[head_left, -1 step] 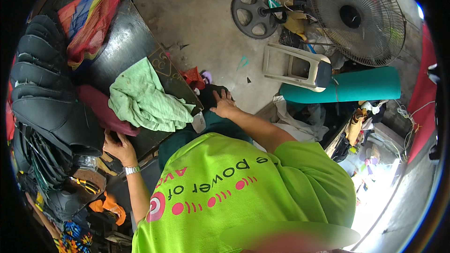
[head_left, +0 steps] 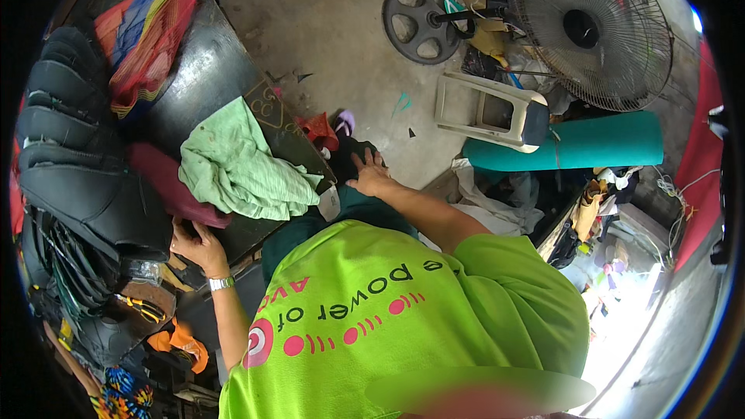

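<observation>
My left hand [head_left: 199, 250], with a metal watch on its wrist, rests at the edge of the dark table [head_left: 213, 39]. Its fingers are partly bent and a little apart, beside the end of a maroon padded piece [head_left: 167, 178]; nothing shows in their grip. Close by on the left is a row of nested black moulded pieces [head_left: 70, 147], perhaps shoe uppers. A crumpled pale green cloth [head_left: 237, 163] lies between my hands. My right hand [head_left: 372, 174] lies with fingers spread on something black at my knee.
A striped mesh cloth [head_left: 147, 39] sits farther along the table. Yellow-and-black pliers [head_left: 143, 308] lie below the black pieces, near an orange cloth [head_left: 186, 345]. To the right are a standing fan [head_left: 582, 31], a plastic stool [head_left: 493, 112] and a teal roll [head_left: 605, 143].
</observation>
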`<action>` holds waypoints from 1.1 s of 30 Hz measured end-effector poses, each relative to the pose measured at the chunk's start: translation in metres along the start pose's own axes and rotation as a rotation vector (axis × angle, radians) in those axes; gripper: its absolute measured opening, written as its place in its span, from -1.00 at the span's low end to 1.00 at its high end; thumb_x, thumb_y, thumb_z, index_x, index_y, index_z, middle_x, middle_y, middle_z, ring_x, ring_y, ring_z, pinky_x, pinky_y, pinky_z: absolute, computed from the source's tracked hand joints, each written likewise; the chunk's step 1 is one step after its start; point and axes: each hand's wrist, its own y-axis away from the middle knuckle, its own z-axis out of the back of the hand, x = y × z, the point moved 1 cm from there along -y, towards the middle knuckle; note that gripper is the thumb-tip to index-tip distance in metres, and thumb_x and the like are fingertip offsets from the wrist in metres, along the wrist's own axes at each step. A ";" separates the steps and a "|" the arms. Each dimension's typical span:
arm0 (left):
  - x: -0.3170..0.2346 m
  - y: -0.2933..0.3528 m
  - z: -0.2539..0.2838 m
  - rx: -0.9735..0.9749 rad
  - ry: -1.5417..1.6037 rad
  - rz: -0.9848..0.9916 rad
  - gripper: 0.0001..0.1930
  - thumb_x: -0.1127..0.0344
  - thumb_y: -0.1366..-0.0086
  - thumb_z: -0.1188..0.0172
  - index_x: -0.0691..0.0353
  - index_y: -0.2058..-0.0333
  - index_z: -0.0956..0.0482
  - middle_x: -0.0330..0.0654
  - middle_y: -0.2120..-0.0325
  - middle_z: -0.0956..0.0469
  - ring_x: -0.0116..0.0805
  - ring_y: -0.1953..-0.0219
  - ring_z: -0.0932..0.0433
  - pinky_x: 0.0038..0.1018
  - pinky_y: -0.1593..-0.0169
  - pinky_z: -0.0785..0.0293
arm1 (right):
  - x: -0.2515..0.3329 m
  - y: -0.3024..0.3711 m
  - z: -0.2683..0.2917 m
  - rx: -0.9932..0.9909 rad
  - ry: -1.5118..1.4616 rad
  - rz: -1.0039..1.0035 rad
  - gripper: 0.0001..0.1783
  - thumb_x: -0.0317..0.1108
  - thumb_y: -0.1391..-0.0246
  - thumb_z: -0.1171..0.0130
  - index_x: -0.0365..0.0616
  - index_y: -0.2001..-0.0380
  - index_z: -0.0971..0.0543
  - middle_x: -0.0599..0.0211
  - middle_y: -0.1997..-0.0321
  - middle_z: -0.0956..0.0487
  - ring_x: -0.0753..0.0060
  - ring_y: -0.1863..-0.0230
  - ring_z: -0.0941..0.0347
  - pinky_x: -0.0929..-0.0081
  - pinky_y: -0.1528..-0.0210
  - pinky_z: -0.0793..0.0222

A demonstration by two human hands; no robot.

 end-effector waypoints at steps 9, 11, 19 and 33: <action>-0.007 0.013 -0.023 -0.214 0.033 0.097 -0.44 0.15 -0.23 -0.21 0.38 -0.10 -0.34 0.13 -0.23 -0.25 0.08 -0.23 -0.25 -0.14 -0.27 -0.16 | -0.039 -0.023 0.022 0.021 -0.006 0.229 -0.11 0.13 -0.01 -0.19 0.12 -0.36 -0.17 0.18 -0.53 0.14 -0.24 -0.49 0.28 -0.19 -0.40 0.13; -0.001 0.019 -0.017 -0.204 -0.009 0.077 -0.36 0.15 -0.21 -0.24 0.32 -0.18 -0.24 0.10 -0.27 -0.18 0.07 -0.26 -0.22 -0.15 -0.30 -0.14 | -0.046 -0.027 0.035 -0.027 -0.067 0.112 -0.07 0.07 0.00 -0.22 0.05 -0.38 -0.10 0.18 -0.51 0.09 -0.15 -0.48 0.22 -0.12 -0.37 0.02; 0.026 0.029 -0.015 -0.186 -0.264 0.090 -0.34 0.22 -0.28 -0.13 0.32 -0.28 -0.12 -0.02 -0.30 -0.15 -0.15 -0.32 -0.14 -0.30 -0.39 0.02 | -0.073 -0.060 0.112 0.169 0.023 0.008 0.13 0.16 0.04 -0.26 0.10 -0.43 0.15 -0.30 -0.42 0.05 -0.38 -0.31 -0.13 -0.05 -0.29 -0.18; 0.027 0.028 -0.010 -0.146 -0.275 0.214 -0.37 0.24 -0.30 -0.09 0.33 -0.28 -0.12 -0.03 -0.30 -0.15 -0.17 -0.32 -0.15 -0.32 -0.39 0.02 | -0.103 -0.079 0.146 0.251 0.081 0.101 0.07 0.17 0.00 -0.20 0.14 -0.43 0.14 -0.37 -0.41 0.05 -0.36 -0.33 -0.11 -0.03 -0.28 -0.18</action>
